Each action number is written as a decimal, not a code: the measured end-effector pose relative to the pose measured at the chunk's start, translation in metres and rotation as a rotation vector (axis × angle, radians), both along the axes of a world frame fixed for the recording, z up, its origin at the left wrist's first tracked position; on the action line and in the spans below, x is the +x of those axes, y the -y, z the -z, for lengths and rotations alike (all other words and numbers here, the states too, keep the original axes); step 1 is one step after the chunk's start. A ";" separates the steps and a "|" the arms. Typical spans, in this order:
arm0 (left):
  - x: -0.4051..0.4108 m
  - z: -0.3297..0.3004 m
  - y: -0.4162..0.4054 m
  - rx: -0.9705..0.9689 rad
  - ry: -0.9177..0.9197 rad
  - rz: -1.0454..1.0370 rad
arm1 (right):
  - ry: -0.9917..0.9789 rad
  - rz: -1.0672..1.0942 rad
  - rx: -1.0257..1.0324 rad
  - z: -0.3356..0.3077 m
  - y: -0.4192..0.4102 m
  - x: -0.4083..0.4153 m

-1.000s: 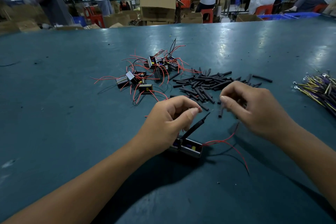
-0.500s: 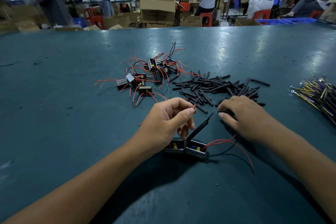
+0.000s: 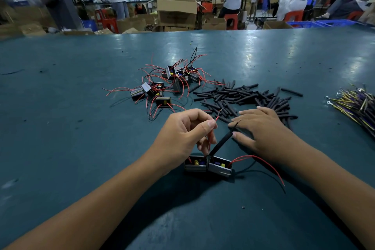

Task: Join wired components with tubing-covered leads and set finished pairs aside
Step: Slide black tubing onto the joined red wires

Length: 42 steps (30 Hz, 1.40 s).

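Two small black box components (image 3: 208, 165) sit side by side on the green table, near me. A black tube-covered lead (image 3: 222, 141) slants up from between them. My left hand (image 3: 183, 133) pinches a thin red wire (image 3: 215, 120) between thumb and forefinger, its bare tip sticking up. My right hand (image 3: 263, 130) lies flat with straight fingers on the near edge of the heap of black tubing pieces (image 3: 241, 97); its fingertips touch the top of the tubed lead. Another red wire (image 3: 261, 161) trails from the right box under my right wrist.
A tangle of several more box components with red and black wires (image 3: 162, 85) lies beyond my left hand. A bundle of yellow and purple terminal wires (image 3: 353, 105) is at the right edge. Cardboard boxes and seated people fill the room behind the table.
My right hand has flattened and slid left over the tubing heap toward the tubed lead. My left hand has raised the red wire tip a little; the two boxes stay put.
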<state>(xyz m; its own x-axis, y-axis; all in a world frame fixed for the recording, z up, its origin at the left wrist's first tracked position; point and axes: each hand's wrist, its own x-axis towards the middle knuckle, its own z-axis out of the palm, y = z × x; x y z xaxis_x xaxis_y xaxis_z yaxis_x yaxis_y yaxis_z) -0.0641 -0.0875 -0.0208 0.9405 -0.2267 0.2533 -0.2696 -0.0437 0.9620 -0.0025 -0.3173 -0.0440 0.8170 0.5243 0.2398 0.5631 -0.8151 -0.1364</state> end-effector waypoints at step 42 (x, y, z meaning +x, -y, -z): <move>-0.004 0.002 0.004 0.079 0.110 0.079 | -0.386 -0.190 1.229 -0.039 -0.008 -0.040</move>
